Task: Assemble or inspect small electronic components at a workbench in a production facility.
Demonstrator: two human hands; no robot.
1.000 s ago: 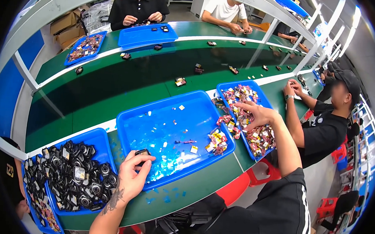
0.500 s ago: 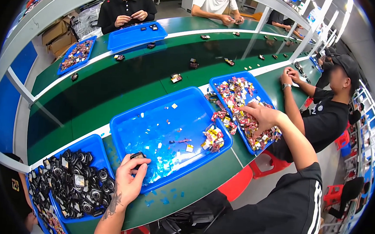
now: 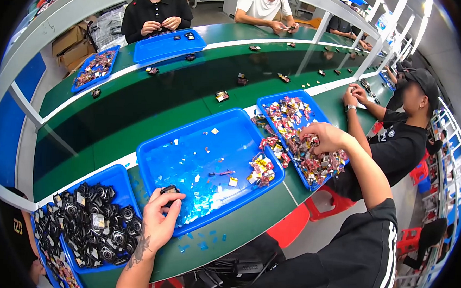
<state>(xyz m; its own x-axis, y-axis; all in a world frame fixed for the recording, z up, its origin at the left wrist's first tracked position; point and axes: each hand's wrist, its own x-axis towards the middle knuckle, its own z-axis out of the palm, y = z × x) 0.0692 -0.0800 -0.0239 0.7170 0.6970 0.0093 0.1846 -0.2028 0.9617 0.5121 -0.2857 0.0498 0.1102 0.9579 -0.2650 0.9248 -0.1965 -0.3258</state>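
Blue plastic trays line a green surface [image 3: 253, 210] on my feed, seen from above through a round fisheye view. The left hand [image 3: 160, 218] is closed in a pinch, thumb and fingertips gripping a small black watch case [image 3: 169, 190] over the near-left edge of the middle tray [image 3: 186, 141]. Bits of blue film [image 3: 199, 201] are scattered on that tray's floor, and a small pile of red, yellow and white parts [image 3: 261, 170] sits in its right end. To my right, the right hand [image 3: 327, 137] is partly curled, fingers down at a heap of similar parts [image 3: 289, 111] in a long tray [image 3: 320, 115]; I cannot tell whether it has hold of one. On my left, another tray [image 3: 123, 184] is piled with black watch cases [image 3: 93, 223]. Beyond runs a dark green conveyor belt [image 3: 186, 97]. One co-worker [image 3: 403, 153] in a black cap sits at right.
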